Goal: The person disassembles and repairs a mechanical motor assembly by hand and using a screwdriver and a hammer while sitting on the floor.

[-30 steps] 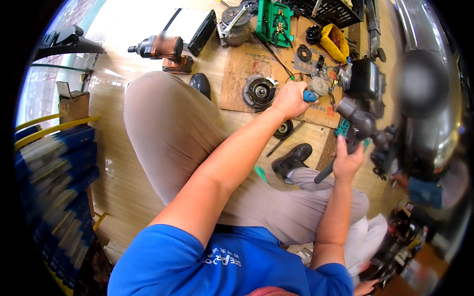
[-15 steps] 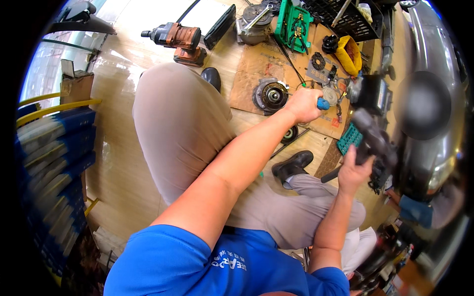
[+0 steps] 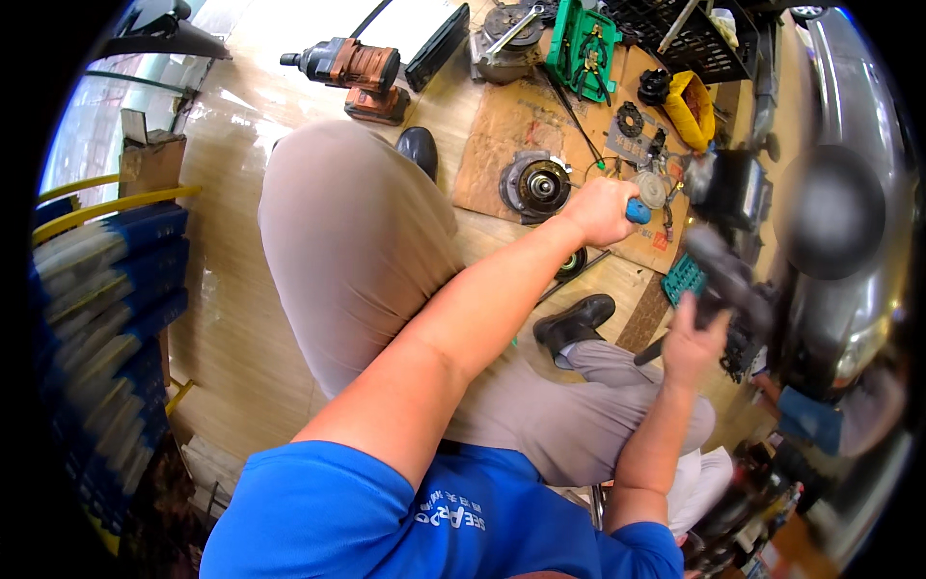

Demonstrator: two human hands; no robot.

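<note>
My left hand is closed around a blue-handled tool, probably a screwdriver; the handle's butt sticks out on the right and its shank is mostly hidden. Just left of that hand, a round metal hub with a dark pulley-like rim lies on the cardboard. My right hand grips a dark hammer, smeared by motion. Its head is up and to the right of the blue butt, apart from it. The end of its handle shows below the fist.
An orange-brown cordless impact wrench stands at the far left. Behind the cardboard are a green plier case, a yellow container and a black crate. Blue stacked panels line the left; a dark car stands right, near another person's arm.
The view has shifted slightly, so the floor items sit a little further right. My left hand keeps its grip on the blue-handled tool. The hammer remains blurred in my right hand.
</note>
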